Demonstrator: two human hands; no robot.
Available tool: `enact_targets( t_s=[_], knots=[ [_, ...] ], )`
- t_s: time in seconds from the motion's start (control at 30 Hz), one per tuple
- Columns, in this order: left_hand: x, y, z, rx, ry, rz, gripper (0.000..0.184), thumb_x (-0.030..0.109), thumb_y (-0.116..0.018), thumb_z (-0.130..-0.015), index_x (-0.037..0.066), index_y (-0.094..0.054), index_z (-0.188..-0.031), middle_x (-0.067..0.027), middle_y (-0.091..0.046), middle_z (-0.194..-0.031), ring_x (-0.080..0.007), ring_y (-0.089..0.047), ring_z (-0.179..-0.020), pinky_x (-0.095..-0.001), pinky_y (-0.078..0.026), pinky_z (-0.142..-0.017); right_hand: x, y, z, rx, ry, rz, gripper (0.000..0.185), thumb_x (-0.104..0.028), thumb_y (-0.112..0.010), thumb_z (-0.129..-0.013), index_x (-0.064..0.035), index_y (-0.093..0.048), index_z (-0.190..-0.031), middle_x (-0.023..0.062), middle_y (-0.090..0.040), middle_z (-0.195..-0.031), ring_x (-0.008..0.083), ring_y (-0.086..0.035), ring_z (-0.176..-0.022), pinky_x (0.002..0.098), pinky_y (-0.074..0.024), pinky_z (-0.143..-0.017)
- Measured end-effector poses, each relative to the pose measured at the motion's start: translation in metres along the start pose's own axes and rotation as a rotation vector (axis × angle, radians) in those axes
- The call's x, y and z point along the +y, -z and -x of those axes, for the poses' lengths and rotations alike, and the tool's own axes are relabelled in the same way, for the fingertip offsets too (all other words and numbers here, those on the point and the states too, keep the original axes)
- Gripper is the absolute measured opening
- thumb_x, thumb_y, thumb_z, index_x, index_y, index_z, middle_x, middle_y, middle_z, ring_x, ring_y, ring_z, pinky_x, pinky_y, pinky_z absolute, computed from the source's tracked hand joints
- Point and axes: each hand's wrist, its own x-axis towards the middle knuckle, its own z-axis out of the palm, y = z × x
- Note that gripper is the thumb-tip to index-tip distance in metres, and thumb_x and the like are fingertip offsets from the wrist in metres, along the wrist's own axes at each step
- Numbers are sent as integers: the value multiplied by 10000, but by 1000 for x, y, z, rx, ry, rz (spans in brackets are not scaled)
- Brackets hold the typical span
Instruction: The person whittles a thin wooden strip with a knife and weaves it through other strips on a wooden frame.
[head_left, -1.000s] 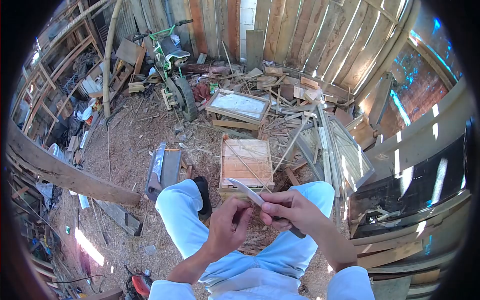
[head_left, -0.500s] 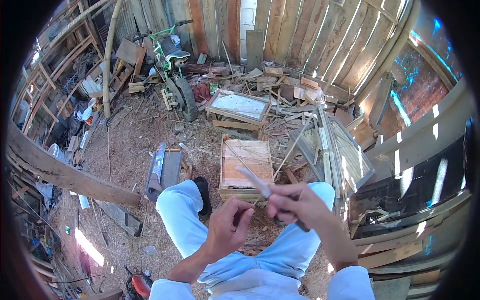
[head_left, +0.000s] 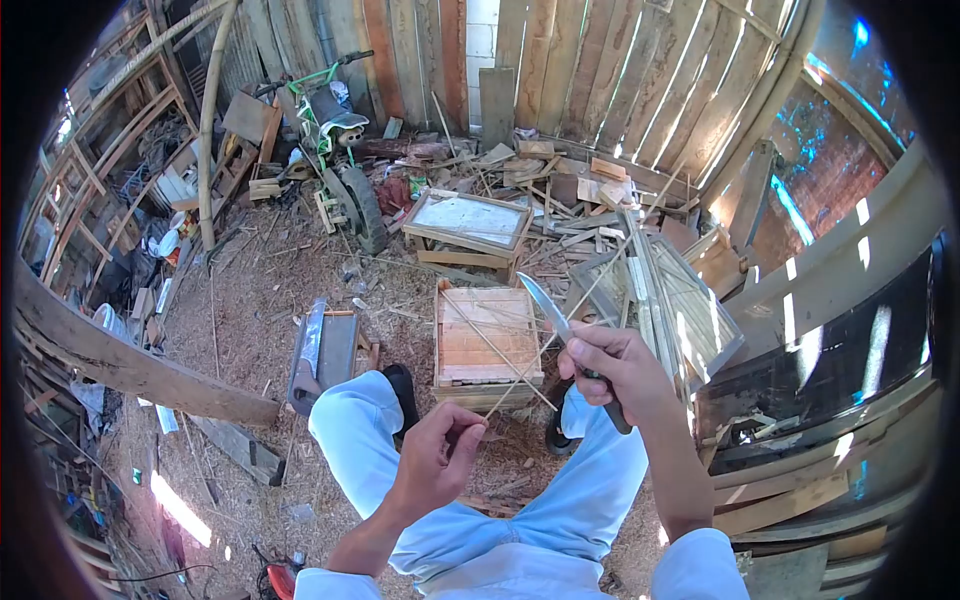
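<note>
A knife [head_left: 547, 306] with a dark handle is gripped in my right hand [head_left: 618, 368], its blade pointing up and to the left. Below and left of it, my left hand [head_left: 440, 450] pinches the lower end of a thin wooden stick [head_left: 522, 378], which slants up to the right and passes near the knife. The two hands are apart. Just beyond them a wooden box [head_left: 487, 335] stands on the ground between my feet, with thin sticks lying across its top.
A handsaw [head_left: 313, 345] lies on a dark board at the left. Behind the box sits a white-topped wooden frame [head_left: 468, 217]. Scrap wood is piled against the plank wall, beside a green bike [head_left: 335, 150]. Long slats [head_left: 645, 285] and a curved beam [head_left: 140, 365] flank my legs.
My right hand has moved up and right with the knife, away from my left hand. The stick now shows at length. The view has shifted slightly.
</note>
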Motion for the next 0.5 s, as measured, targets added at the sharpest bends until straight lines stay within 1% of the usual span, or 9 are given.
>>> enact_targets(
  t_s=[0.03,0.07,0.2,0.27,0.4,0.47,0.5],
  knots=[
    [-1,2,-1,-19,15,-8,41,25,-591,-871,2,-559,-880,-46,-525,-731,-100,-485,-585,-240,-379,-516,0,-1,0,-15,30,45,218,-143,-554,-932,46,-606,-1029,49,-588,-783,42,-398,-507,180,-312,-420],
    [-2,4,-2,-39,28,-16,39,25,-589,-872,0,-559,-880,-44,-529,-737,-95,-489,-597,-238,-380,-523,1,0,1,-39,15,73,219,-147,-548,-935,46,-618,-1013,53,-585,-785,44,-398,-501,183,-315,-418],
    [-10,9,-2,-66,7,-49,36,25,-587,-873,1,-563,-889,-44,-540,-755,-93,-506,-626,-233,-385,-540,-14,0,2,11,39,84,229,-152,-547,-936,43,-610,-1039,52,-577,-770,47,-400,-502,181,-313,-417],
    [-3,13,-3,-68,65,3,64,58,-579,-878,0,-563,-857,-34,-537,-728,-95,-514,-649,-240,-411,-612,-18,18,-3,69,86,-46,306,-146,-546,-930,18,-553,-1189,33,-565,-756,40,-401,-490,175,-288,-395],
    [-11,16,-9,-112,46,-31,73,64,-590,-873,-7,-575,-873,-40,-547,-730,-102,-527,-650,-244,-416,-609,-17,9,3,77,99,2,329,-142,-542,-933,18,-538,-1220,39,-569,-759,43,-405,-496,172,-295,-401],
    [-7,9,-21,-95,-140,-295,77,52,-587,-874,-21,-578,-897,-54,-564,-753,-109,-538,-653,-254,-427,-609,-13,0,1,109,124,32,311,-88,-534,-931,23,-544,-1221,69,-601,-802,50,-406,-525,170,-312,-429],
    [-5,3,-27,-91,-137,-297,77,52,-587,-874,-21,-578,-897,-54,-564,-753,-109,-538,-653,-254,-427,-609,-10,-5,-1,104,122,32,311,-88,-534,-931,23,-544,-1221,69,-601,-802,50,-406,-525,170,-312,-429]
  ],
)
